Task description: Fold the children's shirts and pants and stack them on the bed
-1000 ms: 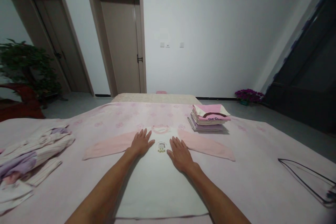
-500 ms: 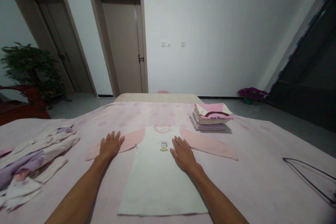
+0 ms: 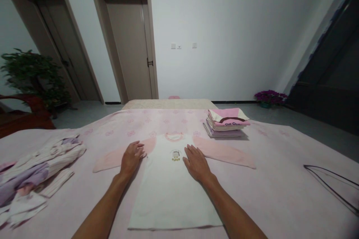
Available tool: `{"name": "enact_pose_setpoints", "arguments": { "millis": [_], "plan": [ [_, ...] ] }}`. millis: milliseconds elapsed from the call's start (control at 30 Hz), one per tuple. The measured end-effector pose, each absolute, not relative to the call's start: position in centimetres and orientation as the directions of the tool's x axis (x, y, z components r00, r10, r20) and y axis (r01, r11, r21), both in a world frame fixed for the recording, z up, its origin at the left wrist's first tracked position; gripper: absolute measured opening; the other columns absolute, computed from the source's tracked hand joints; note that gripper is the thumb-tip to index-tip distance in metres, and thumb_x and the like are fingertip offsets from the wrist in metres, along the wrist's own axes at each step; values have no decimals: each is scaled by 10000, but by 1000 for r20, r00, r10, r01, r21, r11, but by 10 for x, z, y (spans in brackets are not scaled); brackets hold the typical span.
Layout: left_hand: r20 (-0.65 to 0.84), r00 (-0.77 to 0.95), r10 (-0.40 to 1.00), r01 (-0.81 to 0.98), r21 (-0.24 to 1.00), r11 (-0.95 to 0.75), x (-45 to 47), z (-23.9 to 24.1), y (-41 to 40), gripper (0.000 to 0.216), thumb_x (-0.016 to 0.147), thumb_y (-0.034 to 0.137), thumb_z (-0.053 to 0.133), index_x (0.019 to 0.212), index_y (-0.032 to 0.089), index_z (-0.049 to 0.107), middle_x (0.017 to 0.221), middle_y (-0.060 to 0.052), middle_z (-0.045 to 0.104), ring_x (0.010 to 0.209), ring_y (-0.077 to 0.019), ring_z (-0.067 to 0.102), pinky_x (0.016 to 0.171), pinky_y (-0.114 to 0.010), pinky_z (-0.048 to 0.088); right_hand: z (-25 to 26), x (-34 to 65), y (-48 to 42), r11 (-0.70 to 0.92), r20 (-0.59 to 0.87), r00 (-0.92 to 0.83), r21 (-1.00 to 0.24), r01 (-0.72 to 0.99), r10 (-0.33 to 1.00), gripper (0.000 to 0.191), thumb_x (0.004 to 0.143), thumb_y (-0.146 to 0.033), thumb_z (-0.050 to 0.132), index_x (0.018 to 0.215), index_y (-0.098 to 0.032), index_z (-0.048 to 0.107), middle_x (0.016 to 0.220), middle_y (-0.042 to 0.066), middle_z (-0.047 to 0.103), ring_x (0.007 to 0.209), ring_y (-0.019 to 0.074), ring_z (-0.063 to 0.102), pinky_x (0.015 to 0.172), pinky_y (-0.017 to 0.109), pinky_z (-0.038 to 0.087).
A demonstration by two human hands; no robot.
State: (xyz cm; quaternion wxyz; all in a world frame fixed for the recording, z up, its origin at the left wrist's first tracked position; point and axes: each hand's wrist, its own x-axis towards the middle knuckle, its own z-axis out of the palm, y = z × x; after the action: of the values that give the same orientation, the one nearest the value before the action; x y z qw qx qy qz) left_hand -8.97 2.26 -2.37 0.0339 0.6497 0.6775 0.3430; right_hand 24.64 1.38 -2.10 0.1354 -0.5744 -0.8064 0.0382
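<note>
A white shirt [image 3: 168, 190] with pink sleeves and a small chest print lies flat, face up, on the pink bed cover [image 3: 280, 194]. My left hand [image 3: 132, 158] rests on the shirt's left pink sleeve [image 3: 112, 159] close to the shoulder seam, fingers curled onto the fabric. My right hand [image 3: 197, 163] lies flat, fingers apart, on the white chest just right of the print. The right pink sleeve [image 3: 224, 153] stretches out to the side, untouched.
A stack of folded clothes [image 3: 227, 122] sits at the far right of the bed. A loose heap of striped and purple clothes [image 3: 36, 168] lies at the left. A black wire hanger [image 3: 333, 186] lies at the right edge. A potted plant [image 3: 33, 74] and doors stand beyond.
My left hand slid out from the chest onto the left sleeve, then came back toward the shoulder seam with its fingers curling. My right hand stayed flat on the chest.
</note>
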Motion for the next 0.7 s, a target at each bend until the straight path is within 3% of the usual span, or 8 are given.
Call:
{"name": "enact_pose_setpoints", "arguments": {
  "millis": [67, 200, 700],
  "plan": [
    [389, -55, 920, 830, 530, -174, -68, -22, 22, 303, 946, 364, 449, 1035, 226, 703, 1281, -65, 624, 1184, -223, 588, 1041, -374, 469, -21, 247, 14, 332, 176, -297, -220, 917, 938, 553, 1010, -401, 359, 1494, -154, 462, 1596, 108, 376, 1491, 242, 289, 1232, 420, 137],
    [340, 35, 940, 880, 436, -190, -52, -21, 19, 157, 885, 315, 603, 979, 230, 695, 1149, -50, 666, 1054, -220, 622, 958, -358, 480, -22, 248, 14, 338, 188, -301, -217, 916, 935, 544, 1008, -387, 365, 1485, -147, 472, 1585, 115, 393, 1486, 240, 300, 1231, 424, 149],
    [419, 169, 892, 951, 170, -260, -47, -19, 13, 192, 963, 227, 480, 869, 209, 646, 925, -50, 680, 859, -201, 617, 800, -310, 429, -29, 248, 15, 363, 253, -306, -223, 905, 918, 504, 997, -352, 432, 1446, -141, 522, 1549, 138, 444, 1463, 251, 349, 1224, 436, 189]
  ]
}}
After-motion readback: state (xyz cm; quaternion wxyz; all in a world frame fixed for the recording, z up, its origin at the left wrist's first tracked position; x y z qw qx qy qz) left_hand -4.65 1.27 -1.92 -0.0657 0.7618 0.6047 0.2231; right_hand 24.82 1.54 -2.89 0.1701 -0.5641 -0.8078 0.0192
